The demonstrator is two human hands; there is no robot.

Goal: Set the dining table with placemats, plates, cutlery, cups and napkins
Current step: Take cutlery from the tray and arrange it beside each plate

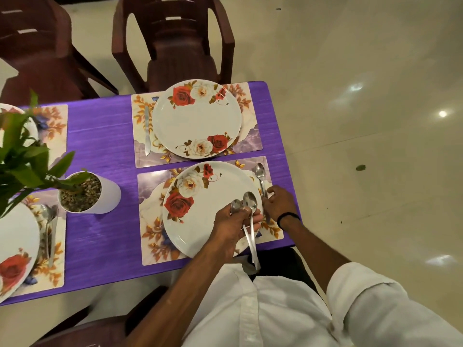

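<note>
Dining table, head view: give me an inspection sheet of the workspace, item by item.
Surface: purple table, four placemats laid.
Job's things: far plate on its placemat, knife to its left; near plate on near placemat, spoon lying to its right. Two part-seen settings at the left edge, the nearer with cutlery. No cups or napkins seen.
Clutter: white plant pot with pebbles, leaves overhanging.
Hands: left hand grips two spoons over the near plate; right hand holds the laid spoon's handle, fingers curled.
Cables: nothing seen.
Surroundings: dark red plastic chairs beyond the table, glossy tiled floor.
</note>
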